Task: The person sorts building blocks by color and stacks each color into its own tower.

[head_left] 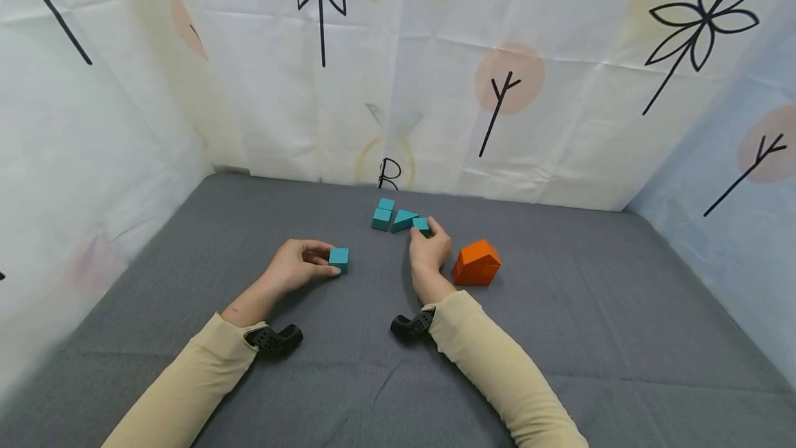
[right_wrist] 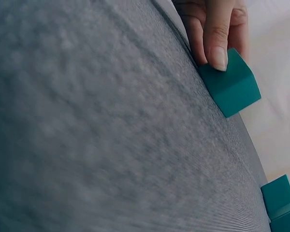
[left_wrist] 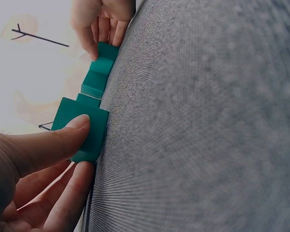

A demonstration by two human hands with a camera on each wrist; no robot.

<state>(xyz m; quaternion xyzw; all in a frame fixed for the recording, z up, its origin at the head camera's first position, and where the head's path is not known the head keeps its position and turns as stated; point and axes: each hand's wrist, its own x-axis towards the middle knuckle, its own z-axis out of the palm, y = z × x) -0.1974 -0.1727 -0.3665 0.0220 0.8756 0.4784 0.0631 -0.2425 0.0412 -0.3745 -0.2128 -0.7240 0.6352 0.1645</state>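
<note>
My left hand (head_left: pixel 298 265) pinches a teal cube (head_left: pixel 338 259) between thumb and fingers, at the left of the grey table. The left wrist view shows the thumb flat on one face of this cube (left_wrist: pixel 81 133). Farther forward, my right hand (head_left: pixel 430 249) grips a small teal block (head_left: pixel 421 225) at the right end of a teal row. Beside that block lies a teal triangular block (head_left: pixel 404 218). To its left are two teal blocks (head_left: pixel 382 218), one behind the other. The right wrist view shows the left hand (right_wrist: pixel 217 31) with its cube; the right hand is out of that view.
An orange angular block shape (head_left: pixel 477 263) stands just right of my right hand. Grey cloth (head_left: pixel 597 337) covers the table. Behind it hangs a patterned white curtain (head_left: pixel 435 109), and more curtain closes both sides. Black wrist devices (head_left: pixel 273 341) sit on both wrists.
</note>
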